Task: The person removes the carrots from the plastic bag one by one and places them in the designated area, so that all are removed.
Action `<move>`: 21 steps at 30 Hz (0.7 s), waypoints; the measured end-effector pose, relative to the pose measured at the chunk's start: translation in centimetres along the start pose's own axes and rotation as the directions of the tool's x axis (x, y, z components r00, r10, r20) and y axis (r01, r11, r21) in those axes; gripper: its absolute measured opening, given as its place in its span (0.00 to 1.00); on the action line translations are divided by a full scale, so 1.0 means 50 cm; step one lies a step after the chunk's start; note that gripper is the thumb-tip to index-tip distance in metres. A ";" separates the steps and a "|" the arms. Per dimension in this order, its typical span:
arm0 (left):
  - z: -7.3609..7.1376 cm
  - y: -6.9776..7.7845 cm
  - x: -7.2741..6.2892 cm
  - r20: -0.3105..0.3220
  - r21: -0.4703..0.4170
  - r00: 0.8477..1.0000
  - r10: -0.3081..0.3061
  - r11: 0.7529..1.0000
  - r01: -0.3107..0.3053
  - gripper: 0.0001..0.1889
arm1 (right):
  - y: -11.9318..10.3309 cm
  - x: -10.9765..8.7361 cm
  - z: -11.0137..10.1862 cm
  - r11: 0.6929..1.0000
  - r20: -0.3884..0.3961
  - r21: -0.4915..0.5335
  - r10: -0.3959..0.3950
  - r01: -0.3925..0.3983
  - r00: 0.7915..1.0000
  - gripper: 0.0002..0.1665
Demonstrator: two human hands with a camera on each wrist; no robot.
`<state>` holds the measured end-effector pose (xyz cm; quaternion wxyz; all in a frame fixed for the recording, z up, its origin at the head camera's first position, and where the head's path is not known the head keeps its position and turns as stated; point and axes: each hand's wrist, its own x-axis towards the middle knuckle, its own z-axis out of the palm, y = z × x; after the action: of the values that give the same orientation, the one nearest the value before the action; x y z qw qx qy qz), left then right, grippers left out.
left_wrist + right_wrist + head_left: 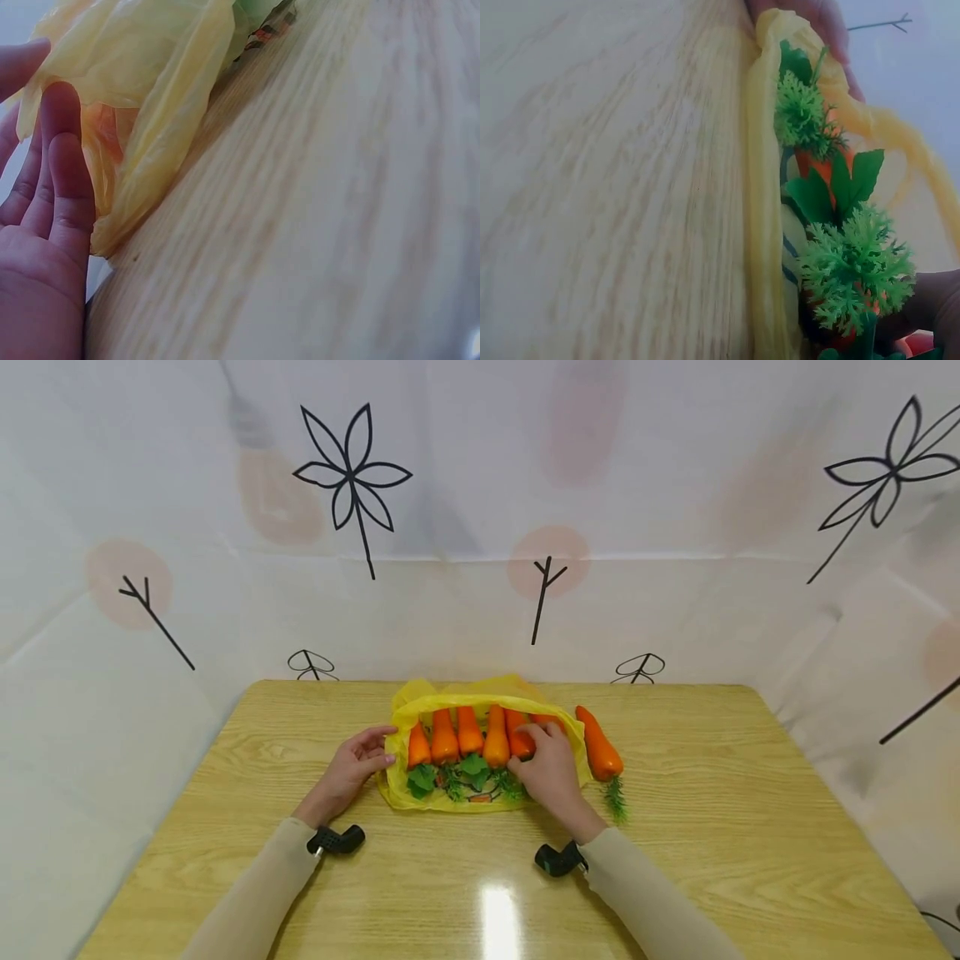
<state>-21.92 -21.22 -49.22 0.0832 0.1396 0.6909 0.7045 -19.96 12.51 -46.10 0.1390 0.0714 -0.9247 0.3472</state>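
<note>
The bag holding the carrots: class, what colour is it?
The bag is plain yellow, clearest in the head view.

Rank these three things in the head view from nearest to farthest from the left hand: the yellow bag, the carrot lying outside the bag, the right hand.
1. yellow bag: touching the left hand.
2. right hand: across the bag.
3. carrot outside the bag: farthest right, on the table.

My left hand (351, 770) lies palm down with its fingers (56, 176) straight and close together, tips pointing toward my right hand (550, 770). That one arches, knuckles up, fingers bent down and inward at the tips. Both forearms reach forward in pale sleeves, each wrist carrying a small black mount.
</note>
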 end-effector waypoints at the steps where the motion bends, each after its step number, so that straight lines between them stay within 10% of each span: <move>1: 0.000 -0.001 0.000 0.000 0.001 1.000 0.001 1.000 -0.001 0.28 | 0.001 -0.001 -0.001 1.000 0.000 0.005 0.002 -0.002 1.000 0.24; 21: 0.007 0.000 0.001 0.034 0.025 0.999 0.039 0.999 -0.039 0.29 | -0.003 -0.015 -0.082 0.991 0.104 0.127 0.017 -0.030 0.994 0.24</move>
<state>-21.86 -20.88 -49.22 0.0790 0.1657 0.6956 0.6946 -18.36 15.13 -43.29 0.0824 0.0870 -0.9071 0.4035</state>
